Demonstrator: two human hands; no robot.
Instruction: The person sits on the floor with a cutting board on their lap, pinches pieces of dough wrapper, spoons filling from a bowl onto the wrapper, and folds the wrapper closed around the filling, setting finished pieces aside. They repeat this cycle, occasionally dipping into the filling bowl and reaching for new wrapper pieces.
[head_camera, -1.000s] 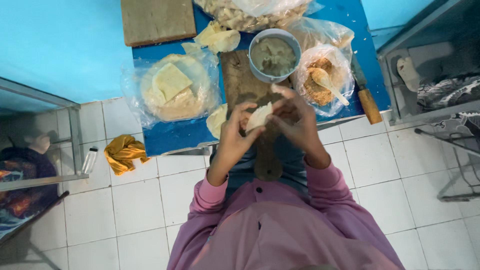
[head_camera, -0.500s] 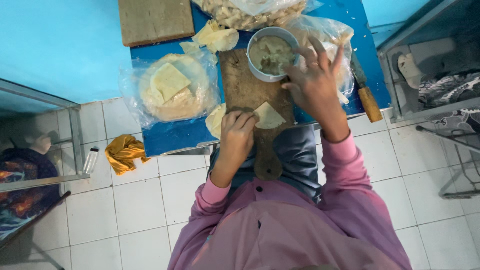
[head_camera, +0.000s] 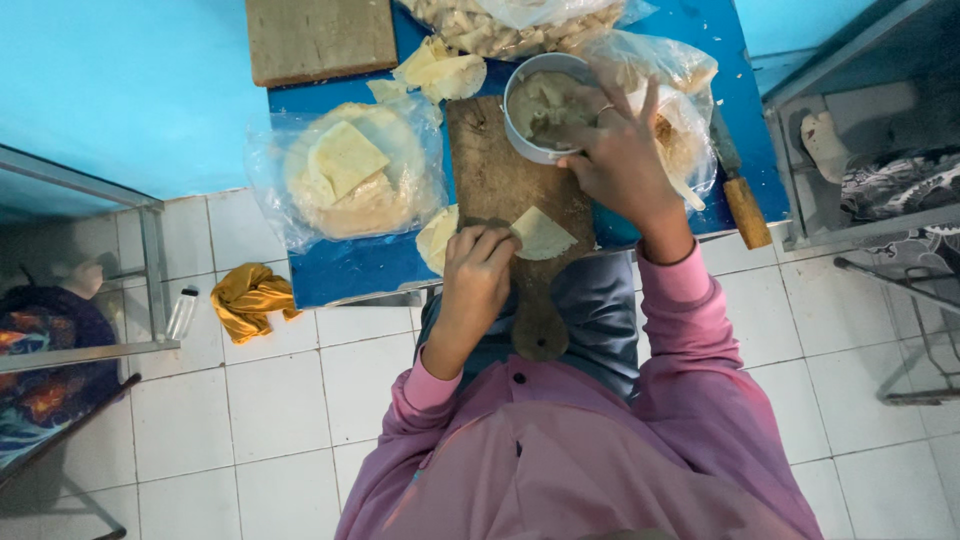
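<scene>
Your left hand (head_camera: 478, 268) pinches the folded wrapper (head_camera: 541, 235) on the wooden board (head_camera: 497, 178); your right hand (head_camera: 615, 160), fingers spread, seems to dip into the filling bowl (head_camera: 545, 105). Next, bring filling gently.

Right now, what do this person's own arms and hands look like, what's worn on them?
Both arms wear long pink fabric sleeves with snug cuffs at the wrists. The left hand is bare, no glove. The right hand is also ungloved and carries a thin ring on one finger.
</scene>
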